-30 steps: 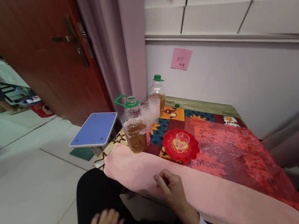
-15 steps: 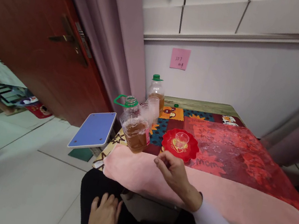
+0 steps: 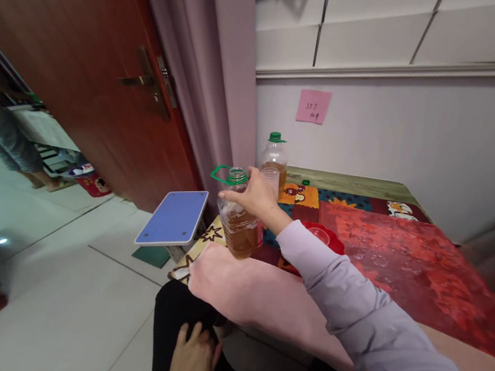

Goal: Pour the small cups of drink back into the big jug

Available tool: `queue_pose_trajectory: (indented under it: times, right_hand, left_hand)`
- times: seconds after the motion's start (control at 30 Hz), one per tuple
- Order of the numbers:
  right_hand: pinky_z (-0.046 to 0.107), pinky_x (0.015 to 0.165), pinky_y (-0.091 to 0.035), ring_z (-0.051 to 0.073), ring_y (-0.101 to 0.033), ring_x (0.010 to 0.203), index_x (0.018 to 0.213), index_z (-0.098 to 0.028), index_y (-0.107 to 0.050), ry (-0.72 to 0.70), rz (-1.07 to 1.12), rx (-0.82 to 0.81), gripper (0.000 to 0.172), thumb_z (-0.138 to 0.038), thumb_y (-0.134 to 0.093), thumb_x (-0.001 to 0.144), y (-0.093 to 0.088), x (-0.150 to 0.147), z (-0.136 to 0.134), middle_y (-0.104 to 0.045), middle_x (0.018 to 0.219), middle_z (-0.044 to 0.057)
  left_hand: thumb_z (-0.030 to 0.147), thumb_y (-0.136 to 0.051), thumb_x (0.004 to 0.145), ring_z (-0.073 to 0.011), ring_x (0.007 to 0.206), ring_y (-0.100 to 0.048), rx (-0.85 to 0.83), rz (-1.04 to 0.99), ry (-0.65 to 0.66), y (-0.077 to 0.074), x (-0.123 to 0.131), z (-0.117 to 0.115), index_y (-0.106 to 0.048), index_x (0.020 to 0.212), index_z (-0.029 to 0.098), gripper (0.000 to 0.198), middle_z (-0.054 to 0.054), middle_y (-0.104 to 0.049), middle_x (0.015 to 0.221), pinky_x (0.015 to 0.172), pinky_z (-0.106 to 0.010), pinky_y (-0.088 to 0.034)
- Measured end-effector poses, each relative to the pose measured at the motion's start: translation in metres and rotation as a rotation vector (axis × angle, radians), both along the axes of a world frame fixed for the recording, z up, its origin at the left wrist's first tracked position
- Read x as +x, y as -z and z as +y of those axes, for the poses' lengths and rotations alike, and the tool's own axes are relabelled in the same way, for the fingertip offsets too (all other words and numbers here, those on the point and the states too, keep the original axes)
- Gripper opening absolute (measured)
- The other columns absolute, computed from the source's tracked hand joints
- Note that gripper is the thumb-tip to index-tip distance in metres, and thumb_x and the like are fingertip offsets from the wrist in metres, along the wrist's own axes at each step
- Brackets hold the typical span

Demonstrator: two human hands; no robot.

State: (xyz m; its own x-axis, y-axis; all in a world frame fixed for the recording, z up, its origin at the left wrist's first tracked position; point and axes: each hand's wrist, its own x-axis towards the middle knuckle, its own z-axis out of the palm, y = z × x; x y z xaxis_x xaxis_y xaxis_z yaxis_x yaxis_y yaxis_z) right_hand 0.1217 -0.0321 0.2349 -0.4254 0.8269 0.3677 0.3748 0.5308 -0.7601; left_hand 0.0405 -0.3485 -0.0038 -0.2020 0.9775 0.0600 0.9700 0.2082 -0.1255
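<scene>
An uncapped clear bottle (image 3: 240, 232) of brown liquid, with a green ring handle, stands at the table's left side. My right hand (image 3: 253, 196) is at its upper part, thumb and fingers spread around the near side below the neck. Behind my fingers are stacked clear plastic cups (image 3: 271, 178), partly hidden. My left hand (image 3: 192, 362) rests on my left thigh with its fingers apart, holding nothing. A red scalloped plate (image 3: 336, 242) with a clear cup (image 3: 318, 235) on it is partly covered by my right sleeve.
A capped second bottle (image 3: 275, 158) stands behind the cups. A green cap (image 3: 305, 183) lies near the table's back edge. A pink cloth (image 3: 254, 290) covers the front edge. A blue-topped stool (image 3: 174, 218) is at the left. Beyond the door (image 3: 85, 53) a person's legs show.
My right hand has moved left and forward from in front of the red plate to the open bottle. My left hand stays on my thigh. The view has shifted slightly.
</scene>
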Motion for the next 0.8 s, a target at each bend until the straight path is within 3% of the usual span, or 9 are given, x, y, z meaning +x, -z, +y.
queue_pose_trajectory:
  times: [0.1, 0.23, 0.43, 0.57, 0.67, 0.73, 0.8]
  right_hand:
    - [0.052, 0.105, -0.056, 0.038, -0.073, 0.121, 0.132, -0.018, -0.064, -0.006, 0.000, -0.085, 0.075, -0.062, -0.092, 0.078, 0.019, -0.004, -0.003, -0.078, 0.126, 0.018]
    - [0.049, 0.100, -0.056, 0.036, -0.074, 0.117, 0.124, -0.021, -0.066, 0.044, 0.046, -0.048, 0.065, -0.063, -0.089, 0.080, 0.031, 0.009, -0.009, -0.079, 0.119, 0.014]
    - [0.050, 0.099, -0.056, 0.037, -0.074, 0.114, 0.127, -0.025, -0.068, 0.073, 0.122, -0.043, 0.066, -0.061, -0.091, 0.076, 0.034, 0.035, -0.018, -0.079, 0.116, 0.011]
    - [0.047, 0.095, -0.056, 0.034, -0.074, 0.104, 0.116, -0.027, -0.069, 0.077, 0.179, -0.085, 0.059, -0.061, -0.091, 0.074, 0.037, 0.051, -0.030, -0.079, 0.110, 0.007]
    - [0.045, 0.092, -0.056, 0.032, -0.073, 0.101, 0.117, -0.027, -0.068, 0.089, 0.224, -0.080, 0.061, -0.061, -0.091, 0.073, 0.043, 0.059, -0.037, -0.079, 0.110, 0.007]
    - [0.044, 0.094, -0.056, 0.032, -0.073, 0.104, 0.122, -0.027, -0.068, 0.101, 0.269, -0.076, 0.063, -0.060, -0.091, 0.073, 0.049, 0.062, -0.039, -0.079, 0.114, 0.007]
    - [0.044, 0.098, -0.055, 0.031, -0.073, 0.108, 0.126, -0.027, -0.067, 0.101, 0.322, -0.083, 0.064, -0.057, -0.090, 0.074, 0.054, 0.064, -0.041, -0.080, 0.118, 0.006]
  left_hand:
    - [0.028, -0.052, 0.108, -0.0302, 0.108, -0.075, 0.044, -0.012, -0.006, 0.006, 0.000, -0.010, -0.087, 0.096, 0.022, 0.037, -0.010, -0.085, 0.099, 0.111, -0.055, -0.052]
    - [0.031, -0.058, 0.104, -0.0396, 0.132, -0.068, 0.097, 0.099, -0.007, -0.004, -0.016, -0.002, -0.082, 0.124, 0.015, 0.035, -0.017, -0.080, 0.133, 0.123, -0.069, -0.040]
    - [0.029, -0.049, 0.108, -0.0387, 0.129, -0.068, 0.054, 0.008, -0.049, -0.019, -0.016, 0.002, -0.085, 0.094, 0.019, 0.040, -0.013, -0.083, 0.106, 0.115, -0.066, -0.044]
    - [0.038, -0.052, 0.107, -0.0351, 0.115, -0.071, 0.123, -0.178, -0.069, -0.033, -0.021, -0.001, -0.075, 0.072, 0.021, 0.045, -0.010, -0.080, 0.090, 0.109, -0.061, -0.045]
    - [0.054, -0.053, 0.105, -0.0256, 0.082, -0.069, 0.261, -0.448, -0.117, -0.053, -0.036, 0.015, -0.064, 0.068, 0.023, 0.050, -0.005, -0.070, 0.074, 0.090, -0.048, -0.052]
    - [0.063, -0.061, 0.100, -0.0246, 0.088, -0.071, 0.451, -0.622, -0.147, -0.066, -0.045, 0.039, -0.067, 0.085, 0.024, 0.042, -0.005, -0.075, 0.088, 0.088, -0.043, -0.055]
    - [0.070, -0.070, 0.091, -0.0284, 0.103, -0.074, 0.569, -0.694, -0.160, -0.075, -0.051, 0.071, -0.070, 0.109, 0.023, 0.050, -0.010, -0.078, 0.109, 0.095, -0.046, -0.058]
